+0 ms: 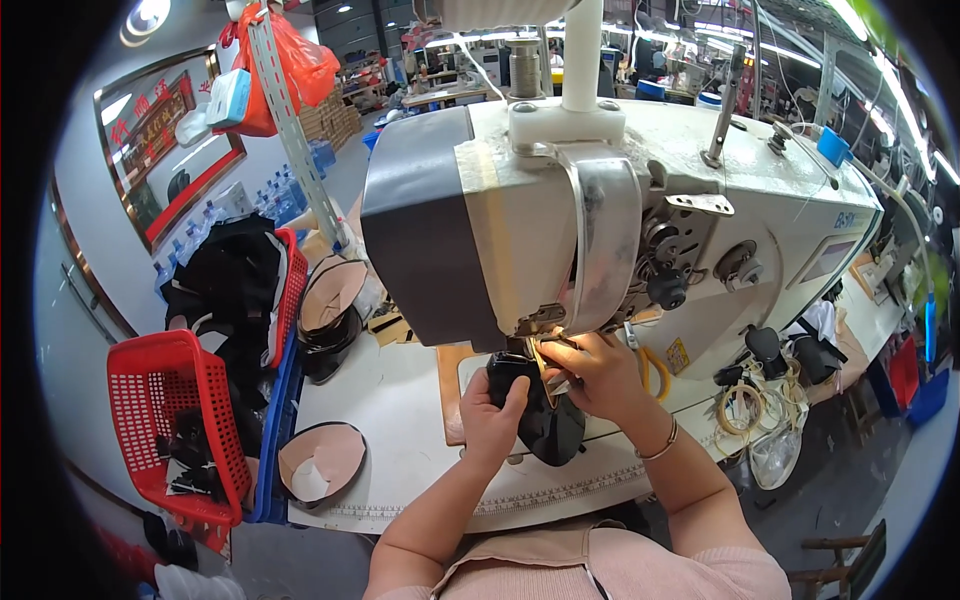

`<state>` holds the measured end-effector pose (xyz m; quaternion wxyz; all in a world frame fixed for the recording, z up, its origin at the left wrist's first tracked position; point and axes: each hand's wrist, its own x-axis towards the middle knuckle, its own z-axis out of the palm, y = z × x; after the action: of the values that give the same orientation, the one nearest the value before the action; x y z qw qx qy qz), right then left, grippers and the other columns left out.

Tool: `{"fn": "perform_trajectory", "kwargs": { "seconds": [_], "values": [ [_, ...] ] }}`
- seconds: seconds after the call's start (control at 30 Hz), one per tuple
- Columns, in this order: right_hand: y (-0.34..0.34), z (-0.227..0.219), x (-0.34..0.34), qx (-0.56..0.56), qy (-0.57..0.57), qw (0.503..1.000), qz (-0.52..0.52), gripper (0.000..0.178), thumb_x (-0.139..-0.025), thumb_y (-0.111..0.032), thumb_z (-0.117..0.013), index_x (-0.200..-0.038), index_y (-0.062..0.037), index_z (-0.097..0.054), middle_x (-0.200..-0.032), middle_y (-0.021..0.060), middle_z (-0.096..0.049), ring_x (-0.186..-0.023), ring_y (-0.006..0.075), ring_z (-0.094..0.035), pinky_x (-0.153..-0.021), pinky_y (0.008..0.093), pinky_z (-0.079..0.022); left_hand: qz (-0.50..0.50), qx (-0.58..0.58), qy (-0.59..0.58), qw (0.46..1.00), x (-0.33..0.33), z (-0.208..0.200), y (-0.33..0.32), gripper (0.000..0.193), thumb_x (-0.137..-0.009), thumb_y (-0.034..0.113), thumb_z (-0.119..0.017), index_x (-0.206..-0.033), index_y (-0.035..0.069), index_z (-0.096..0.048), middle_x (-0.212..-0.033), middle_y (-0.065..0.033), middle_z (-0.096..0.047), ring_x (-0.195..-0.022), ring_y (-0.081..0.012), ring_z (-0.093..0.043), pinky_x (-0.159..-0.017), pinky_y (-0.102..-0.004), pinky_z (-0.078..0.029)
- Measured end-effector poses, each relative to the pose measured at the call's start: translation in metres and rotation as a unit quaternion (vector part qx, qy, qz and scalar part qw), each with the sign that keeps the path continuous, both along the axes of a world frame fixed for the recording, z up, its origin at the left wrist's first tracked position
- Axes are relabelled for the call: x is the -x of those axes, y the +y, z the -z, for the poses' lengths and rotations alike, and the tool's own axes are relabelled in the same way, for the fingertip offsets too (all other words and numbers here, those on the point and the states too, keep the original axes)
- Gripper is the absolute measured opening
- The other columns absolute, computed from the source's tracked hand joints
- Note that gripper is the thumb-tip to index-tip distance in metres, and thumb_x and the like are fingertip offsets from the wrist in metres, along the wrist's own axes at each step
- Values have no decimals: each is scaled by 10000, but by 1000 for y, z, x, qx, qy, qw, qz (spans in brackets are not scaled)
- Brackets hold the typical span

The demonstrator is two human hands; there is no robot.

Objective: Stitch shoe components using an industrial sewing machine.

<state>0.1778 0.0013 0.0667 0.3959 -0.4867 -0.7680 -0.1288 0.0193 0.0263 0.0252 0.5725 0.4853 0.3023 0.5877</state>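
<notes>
Under the head of a large white and grey sewing machine (545, 215) lies a glossy black shoe upper (555, 432). My left hand (492, 412) grips its left side, with the thumb pressed on top. Close to the needle, my right hand (597, 375) is closed with bent fingers at the upper's right edge. A narrow yellowish strip (546, 378) shows between the hands along that edge. My fingers and the machine head hide the exact spot under the needle.
Black uppers with pale lining (322, 462) lie on the white table (400, 420) to the left. Beyond the table's left edge stands a red basket (165, 350) with black scraps. Rolls of pale tape (740, 408) sit at the right, and a ruler strip (560, 493) follows the front edge.
</notes>
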Motion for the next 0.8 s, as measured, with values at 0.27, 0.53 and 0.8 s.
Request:
{"fn": "perform_trajectory", "kwargs": {
  "seconds": [0.27,0.53,0.8],
  "values": [
    [8,5,-1,-15,4,1000,-17,414,-633,-44,-631,-1031,-156,-617,-818,42,-580,-778,242,-548,-666,329,-471,-2,8,14,1000,-1,-2,1,137,-807,71,-636,-888,16,-541,-782,10,-580,-664,-24,-524,-593,-168,-445],
    [11,5,-2,-22,-14,1000,1,359,-650,-66,-628,-996,-159,-636,-722,28,-574,-707,229,-540,-630,325,-449,29,36,-36,998,2,-3,9,140,-811,74,-627,-909,14,-547,-804,-5,-586,-695,-45,-538,-625,-186,-453],
    [-2,14,-4,-189,297,936,-11,251,-744,-33,-615,-948,10,-476,-769,106,-436,-659,198,-436,-546,277,-356,56,154,-80,983,4,0,-6,184,-816,101,-640,-951,14,-550,-856,-17,-594,-766,-69,-554,-666,-206,-454]
  ]
}}
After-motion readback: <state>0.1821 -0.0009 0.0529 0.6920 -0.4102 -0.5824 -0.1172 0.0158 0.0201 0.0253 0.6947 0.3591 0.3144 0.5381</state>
